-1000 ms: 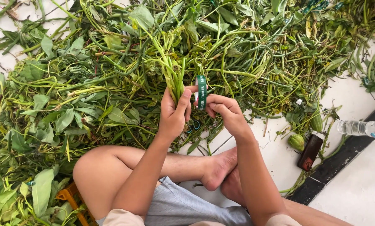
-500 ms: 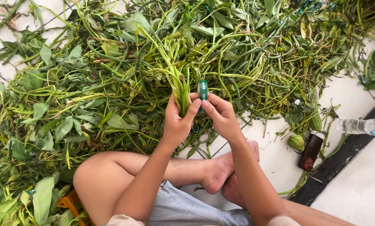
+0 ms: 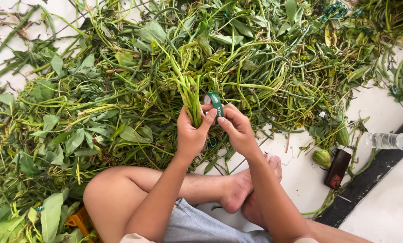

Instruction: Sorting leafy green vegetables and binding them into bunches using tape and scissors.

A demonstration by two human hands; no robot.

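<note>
Left hand [image 3: 191,134] is closed around the bunch of green stems [image 3: 190,96], holding it upright at centre, so that right hand [image 3: 237,130], just right, can pinch the green tape roll [image 3: 215,104] against it.

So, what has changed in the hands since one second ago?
The right hand brought the green tape closer to the stems, its fingers now beside the left hand. The left hand still grips the stems; the leaf pile is unchanged.
</note>
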